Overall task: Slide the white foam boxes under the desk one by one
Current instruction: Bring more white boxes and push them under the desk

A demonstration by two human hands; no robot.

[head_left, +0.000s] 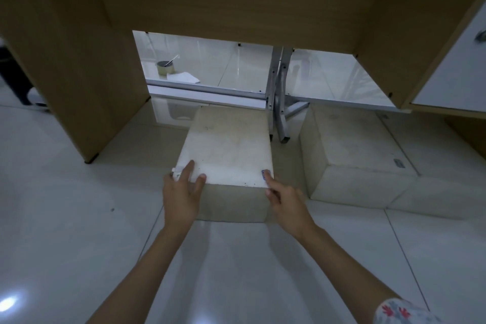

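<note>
Both hands, left hand (181, 189) and right hand (282, 196), spread flat on the foam box's (226, 144) near edge; push evenly, steering clear of the metal legs (278, 102).

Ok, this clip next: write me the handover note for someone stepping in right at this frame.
Left hand: open, fingers over the near-left top edge of the middle foam box.
Right hand: open, fingertips on its near-right corner.
That box sits on the floor, its far end at the metal frame, its near end level with the desk side panel.
A second foam box sits on the floor to its right, apart from it.
Left: push the middle box further in, if the frame allows.
</note>
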